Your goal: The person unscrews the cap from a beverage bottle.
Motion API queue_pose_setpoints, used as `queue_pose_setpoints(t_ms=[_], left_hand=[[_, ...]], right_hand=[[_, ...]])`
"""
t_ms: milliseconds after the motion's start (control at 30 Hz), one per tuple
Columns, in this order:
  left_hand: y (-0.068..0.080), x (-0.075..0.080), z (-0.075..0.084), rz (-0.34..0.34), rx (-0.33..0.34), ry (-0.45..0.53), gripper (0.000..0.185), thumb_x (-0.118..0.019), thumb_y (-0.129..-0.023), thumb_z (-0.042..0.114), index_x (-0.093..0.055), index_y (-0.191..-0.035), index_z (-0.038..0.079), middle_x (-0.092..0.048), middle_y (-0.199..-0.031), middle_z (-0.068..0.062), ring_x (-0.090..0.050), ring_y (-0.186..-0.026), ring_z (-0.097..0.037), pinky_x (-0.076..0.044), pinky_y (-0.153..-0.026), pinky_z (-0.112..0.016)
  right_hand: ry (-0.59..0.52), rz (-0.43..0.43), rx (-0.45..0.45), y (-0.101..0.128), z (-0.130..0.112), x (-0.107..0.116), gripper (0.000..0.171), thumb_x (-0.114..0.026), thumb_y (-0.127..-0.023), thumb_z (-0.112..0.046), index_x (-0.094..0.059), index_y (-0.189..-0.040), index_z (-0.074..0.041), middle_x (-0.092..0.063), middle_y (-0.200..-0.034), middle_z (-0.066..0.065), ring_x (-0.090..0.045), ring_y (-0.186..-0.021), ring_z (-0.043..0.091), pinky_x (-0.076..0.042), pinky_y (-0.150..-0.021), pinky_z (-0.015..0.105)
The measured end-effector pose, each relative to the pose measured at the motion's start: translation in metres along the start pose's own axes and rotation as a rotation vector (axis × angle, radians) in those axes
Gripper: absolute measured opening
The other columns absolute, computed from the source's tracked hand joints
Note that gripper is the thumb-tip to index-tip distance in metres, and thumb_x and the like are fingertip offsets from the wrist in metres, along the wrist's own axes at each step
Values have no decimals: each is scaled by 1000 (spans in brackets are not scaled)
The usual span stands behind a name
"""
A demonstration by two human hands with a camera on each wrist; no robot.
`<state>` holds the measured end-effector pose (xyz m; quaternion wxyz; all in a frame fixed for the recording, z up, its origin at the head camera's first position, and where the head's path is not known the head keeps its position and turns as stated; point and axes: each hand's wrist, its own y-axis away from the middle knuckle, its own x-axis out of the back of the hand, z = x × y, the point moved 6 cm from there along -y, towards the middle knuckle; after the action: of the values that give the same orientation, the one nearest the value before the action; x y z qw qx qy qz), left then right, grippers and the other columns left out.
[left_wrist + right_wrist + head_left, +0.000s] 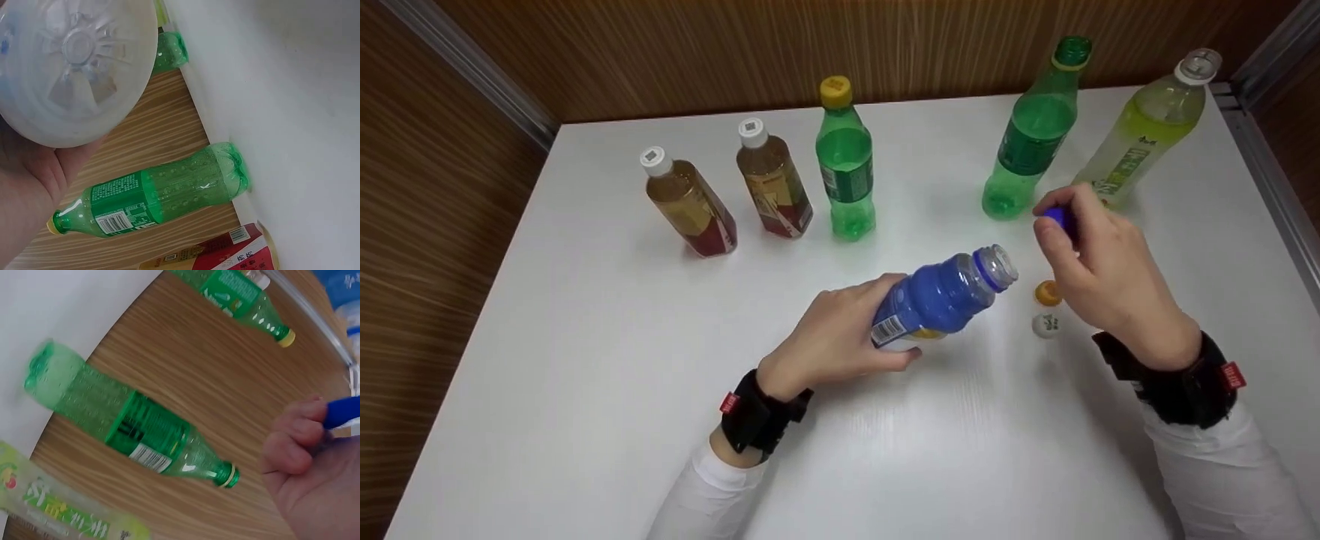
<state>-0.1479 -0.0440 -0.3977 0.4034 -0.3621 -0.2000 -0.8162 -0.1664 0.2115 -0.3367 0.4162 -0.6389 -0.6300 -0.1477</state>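
Six bottles (848,160) – one blue (937,298), left hand (840,337); three caps (1048,293).

Looks like a staged recording booth rather than a home: bare white table (585,360) boxed in by wood-grain panels (660,45) with metal corner trim (465,67), drink bottles (846,161) lined up in a row.

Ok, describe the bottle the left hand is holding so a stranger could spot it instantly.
Look at the middle of the white table, in front of the row of standing bottles. The left hand grips a blue bottle, tilted. It is the only blue one, and its neck is uncapped.
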Motion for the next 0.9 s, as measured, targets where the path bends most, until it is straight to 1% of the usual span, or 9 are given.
queue_pose_setpoints(t_ms=[100, 167, 267, 333, 367, 433, 533, 733, 900], left_hand=[[-1, 0, 0, 18, 1, 6, 75, -82, -85, 47, -52, -148, 20, -74, -128, 0, -72, -112, -16, -59, -99, -39], [-1, 0, 0, 30, 5, 10, 75, -82, -85, 47, -52, -148, 20, -74, -129, 0, -71, -112, -16, -59, -99, -39], [-1, 1, -1, 45, 9, 8, 76, -83, -85, 47, -51, -149, 19, -73, -130, -1, -72, -112, -17, -59, -99, -39], [-1, 1, -1, 49, 13, 9, 77, -83, -85, 47, -51, -149, 19, -73, -130, -1, -72, -113, -17, -59, -99, -40], [-1, 1, -1, 51, 13, 8, 77, -83, -84, 47, -51, -149, 19, -73, -131, -1, -72, -113, -18, -59, -100, -40], [-1, 1, -1, 54, 15, 8, 78, -83, -84, 47, -51, -149, 19, -73, -131, -2, -72, -114, -18, -59, -100, -40], [-1, 2, -1, 60, 16, 6, 78, -84, -84, 47, -51, -150, 18, -73, -132, -2, -72, -114, -18, -59, -101, -40], [-1, 3, -1, 104, -11, -23, 78, -85, -83, 47, -52, -148, 18, -74, -128, -1, -72, -110, -18, -60, -96, -41], [-1, 3, -1, 116, -15, -25, 79, -85, -83, 46, -53, -148, 17, -74, -126, -2, -73, -109, -18, -60, -94, -41]], right_hand=[[88, -75, -127, -5, 24, 1, 43, -51, -108, -35, -55, -133, 0, -64, -104, 19, -53, -83, 24, -34, -67, 15], [140, -145, -190, -8, 39, -3, 55, -50, -108, -44, -51, -138, 2, -63, -115, 25, -58, -90, 34, -45, -71, 21], [192, -240, -252, -10, 60, -12, 67, -52, -106, -51, -46, -140, 6, -60, -126, 31, -63, -101, 44, -60, -80, 48], [189, -296, -290, -10, 72, -19, 70, -53, -106, -51, -43, -142, 8, -55, -131, 34, -63, -109, 48, -59, -90, 63], [186, -317, -306, -10, 77, -22, 70, -54, -106, -49, -41, -143, 9, -53, -135, 35, -62, -114, 49, -56, -96, 67], [184, -350, -332, -10, 86, -28, 70, -57, -105, -45, -38, -146, 9, -50, -139, 36, -59, -120, 52, -53, -100, 69], [191, -385, -359, -11, 96, -34, 69, -61, -105, -40, -38, -148, 9, -51, -140, 38, -59, -120, 53, -53, -100, 69], [260, -465, -402, -10, 107, -44, 67, -63, -103, -42, -46, -143, 10, -60, -130, 38, -63, -109, 50, -55, -97, 68], [286, -488, -422, -10, 109, -50, 66, -66, -101, -40, -48, -139, 10, -63, -122, 36, -64, -103, 47, -57, -95, 65]])
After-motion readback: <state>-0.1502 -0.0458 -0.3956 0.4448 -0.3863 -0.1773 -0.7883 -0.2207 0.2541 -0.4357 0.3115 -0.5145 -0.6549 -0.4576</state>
